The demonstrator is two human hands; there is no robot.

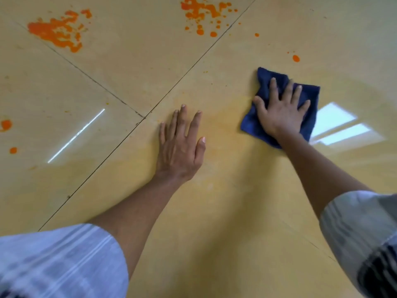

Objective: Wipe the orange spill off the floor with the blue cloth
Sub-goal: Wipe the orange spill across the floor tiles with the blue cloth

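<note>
A blue cloth (266, 82) lies crumpled flat on the yellow tiled floor (214, 211) at the right. My right hand (281, 110) presses on it with fingers spread straight. My left hand (181, 145) rests flat on the bare tile to the left of the cloth, holding nothing. Orange spill patches lie farther out: a large smear (57, 31) at the top left, a splatter of drops (202, 11) at the top middle, one drop (296, 58) just beyond the cloth, and small spots (6, 124) at the left edge.
Dark grout lines (107, 155) cross the glossy tiles and meet left of my left hand. A faint yellowish smear covers the tile around both hands. Window light reflects on the floor (337, 123) right of the cloth. My pale striped sleeves fill the bottom corners.
</note>
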